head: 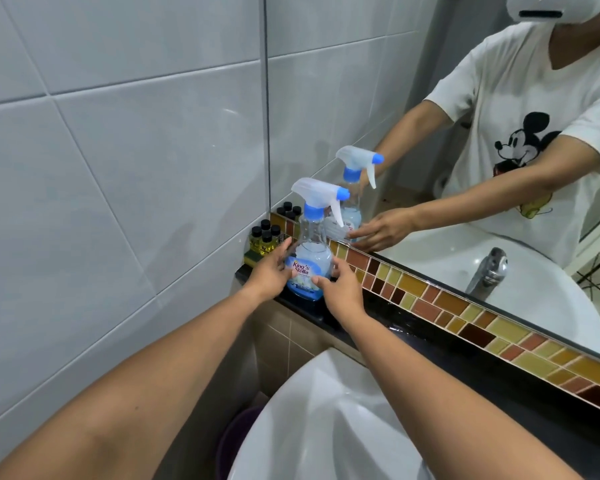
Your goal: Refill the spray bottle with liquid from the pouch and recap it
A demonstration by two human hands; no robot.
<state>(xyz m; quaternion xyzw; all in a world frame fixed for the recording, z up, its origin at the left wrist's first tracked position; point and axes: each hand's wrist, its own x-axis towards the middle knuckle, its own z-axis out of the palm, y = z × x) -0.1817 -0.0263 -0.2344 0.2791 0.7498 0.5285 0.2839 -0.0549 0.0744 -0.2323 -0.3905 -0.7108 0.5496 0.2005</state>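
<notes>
A clear spray bottle (pixel 311 251) with a white trigger head, blue collar and blue nozzle stands upright on the black ledge (pixel 413 337) by the wall corner. Blue liquid fills its lower part, behind a "King's Stella" label. The head is screwed on. My left hand (pixel 269 271) cups the bottle's left side with the thumb raised. Fingertips of my right hand (pixel 340 287) press on the right side of the label. I see no pouch in the frame.
Several small yellow bottles with black caps (pixel 264 237) stand in the corner just left of the spray bottle. A mirror (pixel 430 98) above a mosaic tile strip (pixel 465 306) reflects the person and a tap. The white basin (pixel 326 427) lies below, with a purple bucket (pixel 232 441) under it.
</notes>
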